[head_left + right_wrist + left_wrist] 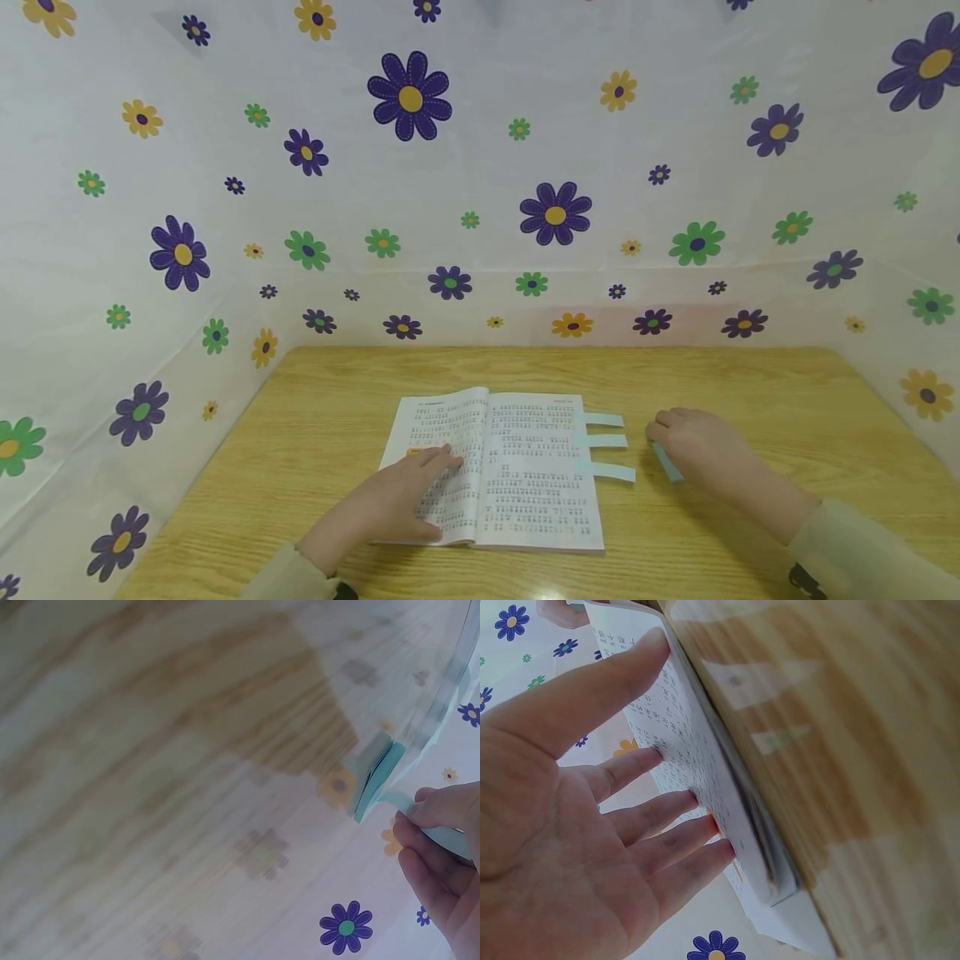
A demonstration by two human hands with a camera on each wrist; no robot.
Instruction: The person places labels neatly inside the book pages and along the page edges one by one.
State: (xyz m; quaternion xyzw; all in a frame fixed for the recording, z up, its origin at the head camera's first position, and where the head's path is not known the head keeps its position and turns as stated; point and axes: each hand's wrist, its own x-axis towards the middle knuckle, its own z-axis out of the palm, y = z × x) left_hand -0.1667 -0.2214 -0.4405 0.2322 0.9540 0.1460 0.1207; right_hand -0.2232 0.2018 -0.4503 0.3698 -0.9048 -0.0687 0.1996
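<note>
An open book (pixel 536 500) lies on the wooden table, full of small printed text. Across its left page rests my left hand (pixel 397 500), fingers spread and fingertips (pixel 718 851) touching the paper. Several pale blue sticky strips (pixel 613 472) stick out from the right page's outer edge. To the right of the book, my right hand (pixel 697 450) pinches one light blue sticky strip (pixel 448 838) between thumb and fingers. That strip curves up from a small teal pad of sticky strips (pixel 380 780) on the table, partly covered by the hand in the head view.
A white cloth with flower prints (pixel 480 167) hangs behind and on both sides of the table (pixel 322 417). An orange mark (pixel 414 452) shows on the left page beside the left hand. The tabletop reflects the cloth in the wrist views.
</note>
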